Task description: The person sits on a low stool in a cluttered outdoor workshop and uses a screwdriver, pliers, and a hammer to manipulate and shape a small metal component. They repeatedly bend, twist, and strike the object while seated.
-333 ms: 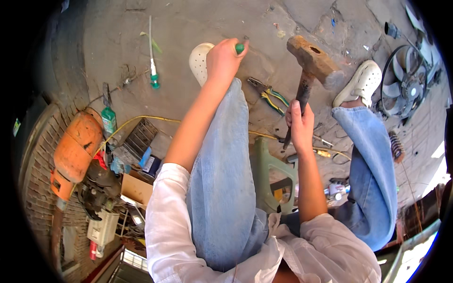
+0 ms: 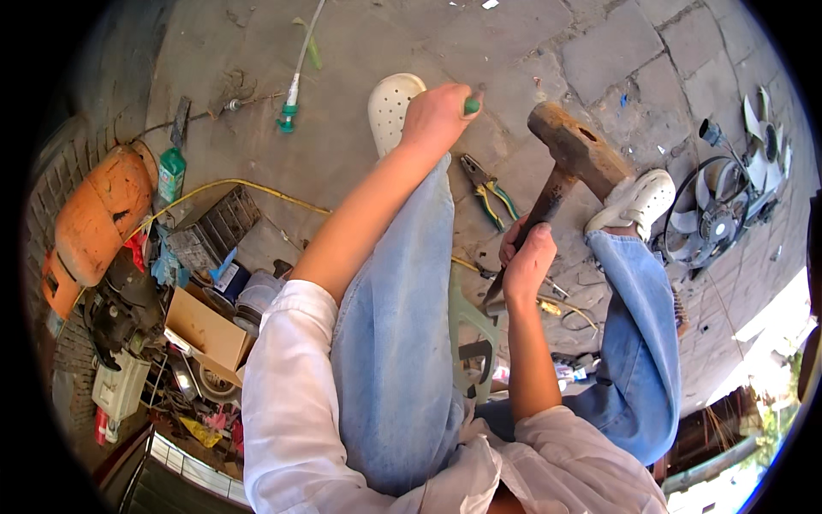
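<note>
My left hand (image 2: 435, 118) is closed round a tool with a green handle (image 2: 472, 105). A bit of metal shows beyond the handle; the rest of the tool is hidden by my fist. My right hand (image 2: 527, 261) grips the dark handle of a hammer. Its heavy, rusty hammer head (image 2: 575, 147) is held up to the right of my left hand, apart from it, and overlaps my right clog (image 2: 632, 204) in the view. Between my arms, pliers (image 2: 488, 190) with yellow and green grips lie on the paving, jaws apart.
A green stool (image 2: 473, 338) stands between my legs. To the left are a green bottle (image 2: 171, 174), an orange machine housing (image 2: 101, 214), an open cardboard box (image 2: 205, 334) and a yellow cable (image 2: 231, 182). A fan assembly (image 2: 715, 224) lies at the right.
The view has shifted and turned. My right hand and the hammer have come nearer my body and a little closer to my left hand. Both grips are unchanged.
</note>
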